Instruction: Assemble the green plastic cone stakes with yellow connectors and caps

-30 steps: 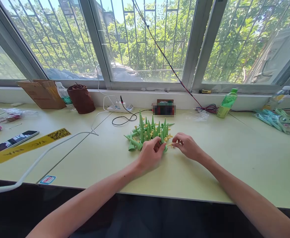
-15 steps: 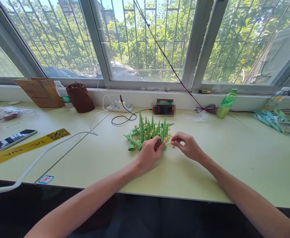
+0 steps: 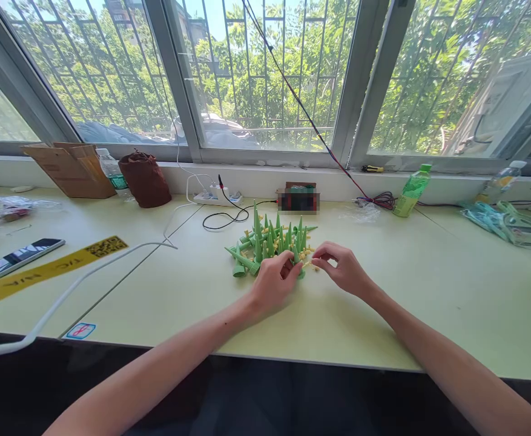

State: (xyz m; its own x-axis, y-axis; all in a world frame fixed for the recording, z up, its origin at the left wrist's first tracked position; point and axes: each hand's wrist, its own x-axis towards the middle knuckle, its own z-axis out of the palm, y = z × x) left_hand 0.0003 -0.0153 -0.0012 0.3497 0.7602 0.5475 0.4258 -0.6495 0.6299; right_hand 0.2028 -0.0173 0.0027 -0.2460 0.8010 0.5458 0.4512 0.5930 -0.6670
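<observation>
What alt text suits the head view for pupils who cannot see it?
A bare left hand and right hand work at a cluster of pointed green cones and small yellow pieces on a pale green table facing grey-framed windows.

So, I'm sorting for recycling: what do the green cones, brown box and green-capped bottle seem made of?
Green cones: probably matte plastic, uniformly coloured and smoothly tapered. Brown box: likely matte cardboard, with stiff-looking flaps. Green-capped bottle: apparently glossy plastic, translucent with highlights.

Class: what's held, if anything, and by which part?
A small yellow piece shows between left hand and right hand, a green cone by the left; what's gripped, and where, cannot be told.
</observation>
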